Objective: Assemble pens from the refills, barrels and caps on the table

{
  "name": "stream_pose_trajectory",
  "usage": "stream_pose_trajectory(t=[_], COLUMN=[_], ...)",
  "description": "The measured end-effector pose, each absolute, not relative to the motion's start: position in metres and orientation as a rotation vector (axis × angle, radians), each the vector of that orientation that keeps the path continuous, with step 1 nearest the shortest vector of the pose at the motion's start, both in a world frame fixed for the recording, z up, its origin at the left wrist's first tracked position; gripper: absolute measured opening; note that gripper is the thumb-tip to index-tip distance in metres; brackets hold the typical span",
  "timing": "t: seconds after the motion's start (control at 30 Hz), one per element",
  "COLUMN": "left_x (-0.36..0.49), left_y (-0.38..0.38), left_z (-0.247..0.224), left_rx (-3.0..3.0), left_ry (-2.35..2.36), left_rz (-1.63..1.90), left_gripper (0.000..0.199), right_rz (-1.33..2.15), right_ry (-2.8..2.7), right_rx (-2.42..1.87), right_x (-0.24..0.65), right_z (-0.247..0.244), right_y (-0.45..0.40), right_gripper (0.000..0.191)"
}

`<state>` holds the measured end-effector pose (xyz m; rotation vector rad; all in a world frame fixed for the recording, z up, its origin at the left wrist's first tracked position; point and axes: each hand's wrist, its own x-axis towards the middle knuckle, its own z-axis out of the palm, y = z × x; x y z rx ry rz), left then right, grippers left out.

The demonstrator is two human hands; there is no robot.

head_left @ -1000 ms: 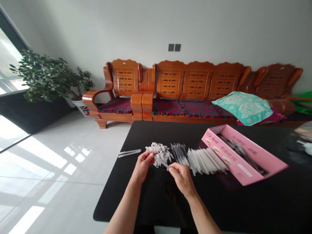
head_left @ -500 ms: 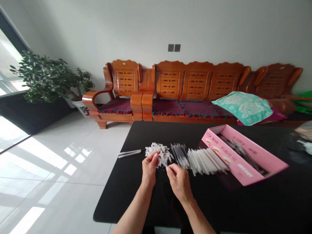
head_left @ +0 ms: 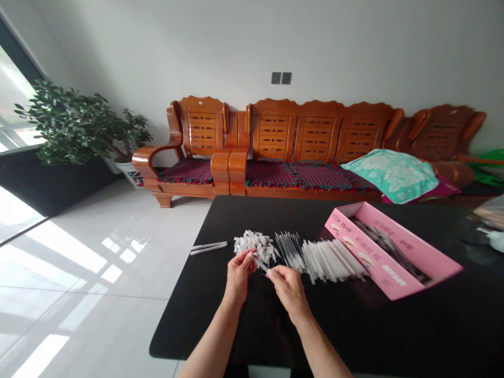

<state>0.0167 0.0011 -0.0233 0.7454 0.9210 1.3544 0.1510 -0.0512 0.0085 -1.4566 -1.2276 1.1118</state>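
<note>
My left hand [head_left: 238, 275] pinches the upper-left end of a pale, translucent pen [head_left: 261, 264]. The fingers of my right hand [head_left: 289, 290] are closed on its lower-right end, so only the middle of the pen shows. Just beyond my hands is a heap of short white pen caps [head_left: 254, 242]. To its right lie a row of thin dark-and-clear pen refills [head_left: 290, 251] and a row of frosted pen barrels [head_left: 333, 260]. Two capped pens [head_left: 208, 248] rest near the table's left edge. Small black pieces, partly hidden, lie behind my fingers.
A pink box [head_left: 378, 262] holding dark sticks stands right of the barrels on the black table [head_left: 220, 325]. Beyond the table is a wooden sofa [head_left: 315, 126] with a turquoise pillow [head_left: 397, 176]. A potted plant [head_left: 79, 126] stands at the left.
My left hand has shifted slightly left and down, away from my right. A little more of the pen shows between them. The piles look the same.
</note>
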Motion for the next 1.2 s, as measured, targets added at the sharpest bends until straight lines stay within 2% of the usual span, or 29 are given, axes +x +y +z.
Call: stream_pose_trajectory(t=[0.13,0.23,0.37,0.6,0.7,0.8,0.9,1.03,1.2], left_x=[-0.032,-0.084,-0.136,-0.148,-0.138,-0.121,-0.105,-0.096,-0.1], left_y=[0.017,0.033,0.045,0.039,0.035,0.032,0.032,0.037,0.05], left_z=[-0.035,-0.048,-0.066,-0.065,-0.059,-0.056,-0.055,-0.053,-0.054], left_rx=[0.782,0.768,0.726,1.038,1.254,1.57,1.81,1.896,1.956], left_ry=[1.157,1.425,1.729,2.154,2.306,2.215,2.112,2.18,2.194], left_rz=[1.512,1.662,1.697,1.301,1.281,1.235,1.043,0.819,0.728], left_gripper=[0.049,0.044,0.036,0.031,0.028,0.028,0.031,0.031,0.03], right_rz=[1.181,1.139,1.165,1.209,1.21,1.214,1.219,1.211,1.054], right_ry=[-1.101,-1.026,-1.01,-1.084,-1.1,-1.106,-1.108,-1.093,-1.082], right_rx=[-1.483,-1.516,-1.538,-1.529,-1.543,-1.557,-1.55,-1.549,-1.662], right_x=[0.157,0.171,0.181,0.172,0.172,0.174,0.174,0.18,0.213], right_z=[-0.004,-0.013,-0.023,-0.023,-0.023,-0.025,-0.027,-0.029,-0.032], right_y=[-0.051,-0.05,-0.05,-0.052,-0.053,-0.053,-0.053,-0.054,-0.051], right_gripper=[0.049,0.047,0.042,0.036,0.035,0.035,0.035,0.036,0.035])
